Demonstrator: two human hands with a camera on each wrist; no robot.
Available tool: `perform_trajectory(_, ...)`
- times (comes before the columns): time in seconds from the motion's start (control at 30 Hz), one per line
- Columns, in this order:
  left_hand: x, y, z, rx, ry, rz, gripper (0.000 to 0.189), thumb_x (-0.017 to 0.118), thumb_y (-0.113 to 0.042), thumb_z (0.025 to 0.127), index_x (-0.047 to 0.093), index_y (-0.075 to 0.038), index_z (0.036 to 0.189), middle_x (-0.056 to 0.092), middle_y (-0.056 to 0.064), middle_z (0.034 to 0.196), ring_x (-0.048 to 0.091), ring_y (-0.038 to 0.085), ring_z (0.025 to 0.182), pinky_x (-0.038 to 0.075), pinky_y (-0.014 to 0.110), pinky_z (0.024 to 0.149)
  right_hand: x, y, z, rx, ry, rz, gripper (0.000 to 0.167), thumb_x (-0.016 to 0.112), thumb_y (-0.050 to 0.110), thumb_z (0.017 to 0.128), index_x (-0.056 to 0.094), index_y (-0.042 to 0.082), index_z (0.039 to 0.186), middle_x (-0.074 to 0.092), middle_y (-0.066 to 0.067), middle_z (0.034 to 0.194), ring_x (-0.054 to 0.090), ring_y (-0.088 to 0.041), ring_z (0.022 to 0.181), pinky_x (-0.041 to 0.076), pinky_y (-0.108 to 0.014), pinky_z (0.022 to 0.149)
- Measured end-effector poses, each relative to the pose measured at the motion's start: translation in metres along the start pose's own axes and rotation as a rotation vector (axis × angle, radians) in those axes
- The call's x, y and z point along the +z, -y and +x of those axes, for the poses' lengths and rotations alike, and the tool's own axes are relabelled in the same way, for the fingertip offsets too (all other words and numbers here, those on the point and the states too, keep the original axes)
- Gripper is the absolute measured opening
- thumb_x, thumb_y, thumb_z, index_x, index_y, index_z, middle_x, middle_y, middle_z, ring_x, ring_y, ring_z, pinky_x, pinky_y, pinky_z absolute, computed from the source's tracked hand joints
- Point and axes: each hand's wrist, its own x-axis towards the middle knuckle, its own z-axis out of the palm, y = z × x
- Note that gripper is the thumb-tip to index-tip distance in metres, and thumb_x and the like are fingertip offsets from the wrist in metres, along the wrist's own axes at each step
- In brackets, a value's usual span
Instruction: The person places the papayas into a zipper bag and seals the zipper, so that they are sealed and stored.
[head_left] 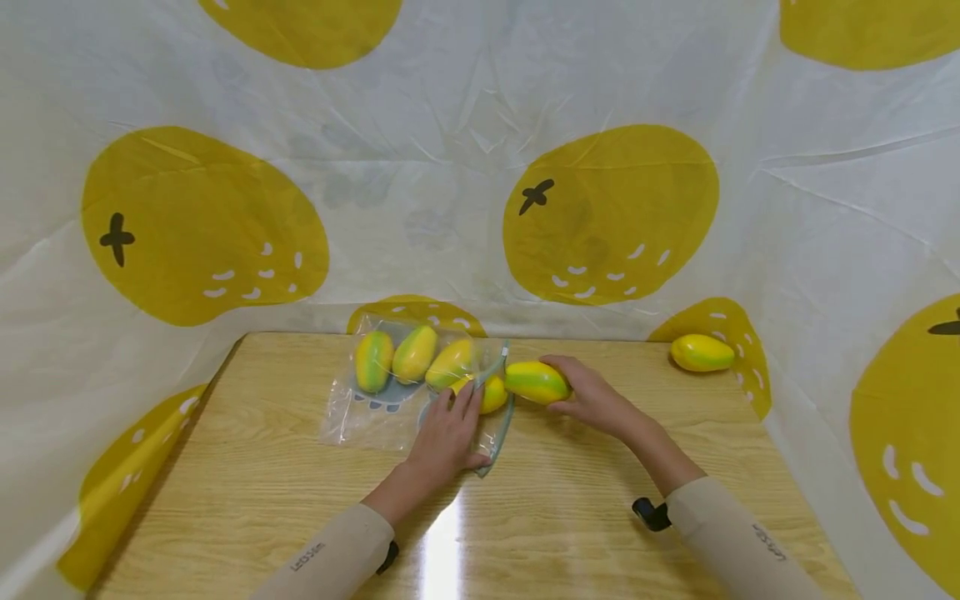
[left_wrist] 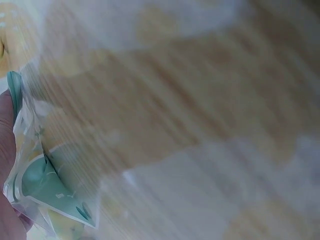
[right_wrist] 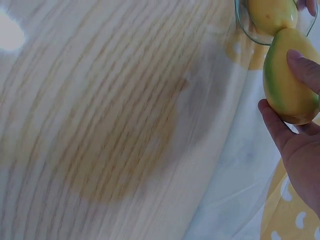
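Observation:
My left hand [head_left: 444, 435] grips a clear zip bag [head_left: 378, 425] by the open end, where a green zip edge [left_wrist: 14, 90] shows. Inside the bag lie several yellow-green mangoes [head_left: 414, 354], one of them [head_left: 492, 394] close to the mouth and partly hidden by the fingers. In my right hand [head_left: 588, 394] another mango [head_left: 536, 381] is held between thumb and fingers, its narrow end at the bag's mouth. In the right wrist view, this held mango [right_wrist: 287, 80] appears to touch the mango at the opening [right_wrist: 272, 15].
One loose mango [head_left: 702, 353] lies at the table's back right corner. The wooden table [head_left: 585, 517] is bordered behind and at the sides by white cloth [head_left: 420, 208] printed with large yellow fruit.

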Motion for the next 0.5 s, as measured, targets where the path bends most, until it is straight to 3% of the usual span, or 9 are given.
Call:
perform_trajectory(0.2, -0.0012, -0.0017, 0.0006, -0.007, 0.015, -0.005, 0.126, 0.082, -0.073, 0.066, 0.033, -0.002, 0.158, 0.045, 0.017, 0.158, 0.051, 0.037, 0.119, 0.051, 0.046, 0.096, 0.0026, 0.0024, 0.0000, -0.016, 0.008, 0.011, 0.076, 0.084, 0.009, 0.086, 0.045, 0.005, 0.151, 0.053, -0.020, 0.150, 0.051, -0.041, 0.137, 0.040, -0.061, 0.113)
perform_trajectory(0.5, -0.0004, -0.0012, 0.0000, -0.002, 0.032, 0.059, 0.127, 0.080, -0.076, 0.065, 0.032, -0.006, 0.160, 0.045, 0.011, 0.159, 0.050, 0.037, 0.127, 0.047, 0.045, 0.097, 0.0027, 0.0063, 0.0019, -0.067, 0.108, 0.062, 0.075, 0.081, 0.011, 0.089, 0.044, 0.007, 0.154, 0.054, -0.016, 0.151, 0.053, -0.037, 0.137, 0.041, -0.058, 0.114)
